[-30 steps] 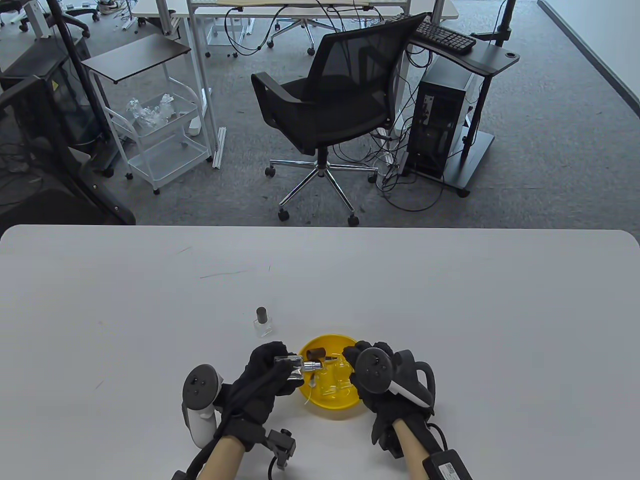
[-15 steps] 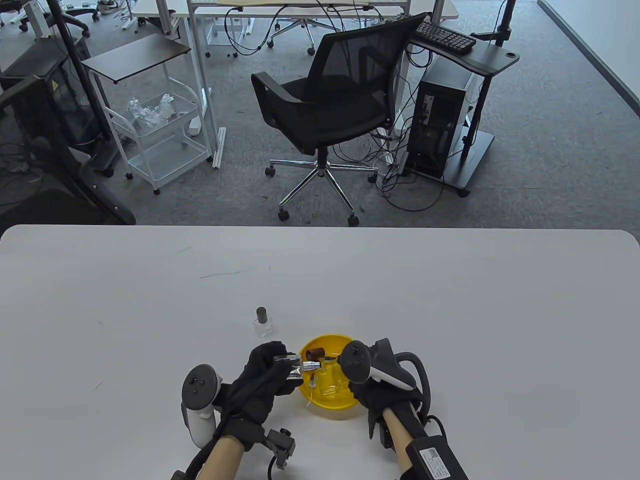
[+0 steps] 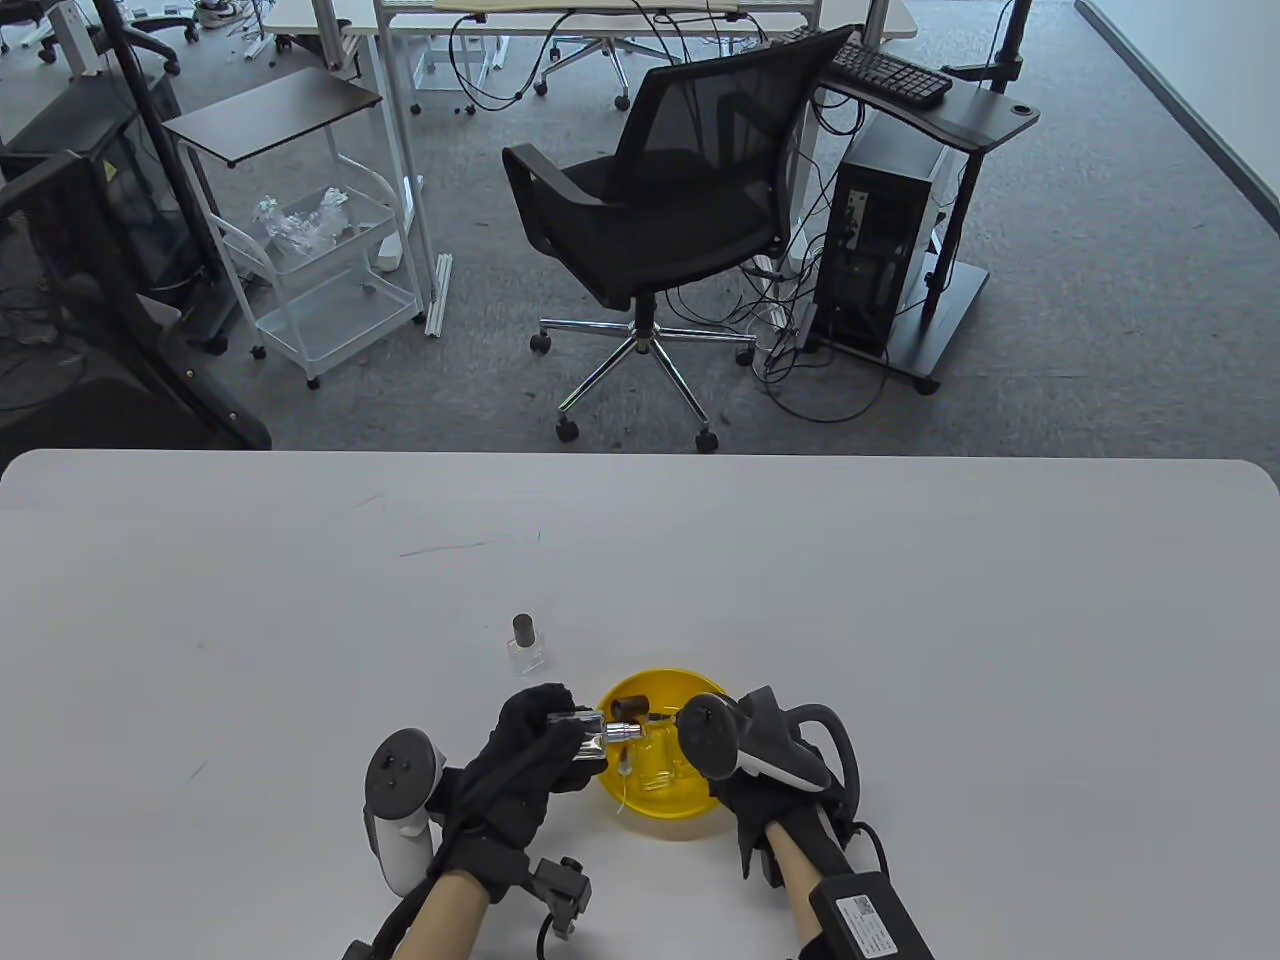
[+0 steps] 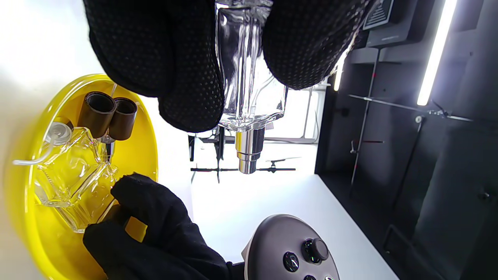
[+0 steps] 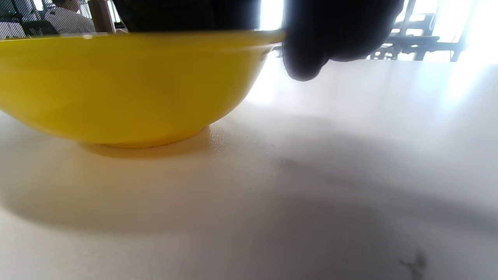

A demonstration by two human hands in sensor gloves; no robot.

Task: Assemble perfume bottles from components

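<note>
Left gloved hand [image 3: 535, 745]: fingers wrapped round clear square glass bottle with silver spray neck [image 4: 249, 97], held off white table [image 3: 900, 600], neck aimed over rim of yellow plastic bowl [image 3: 655, 805].

Right gloved hand [image 3: 770, 775]: reaching into bowl beside loose clear glass bottle [image 4: 74, 171]; grip not readable (fingers masked by tracker and bowl wall).

Risks, judged: smooth glass sliding in fabric glove; bowl tipping under fingers pressing on rim; two dark cylindrical caps [image 4: 107, 114] rolling away inside bowl.

View differences: left wrist view alone shows caps, loose bottle, thin tube; right wrist view only bowl's outer wall; table view alone shows finished capped bottle [image 3: 524, 645] standing beyond bowl.
</note>
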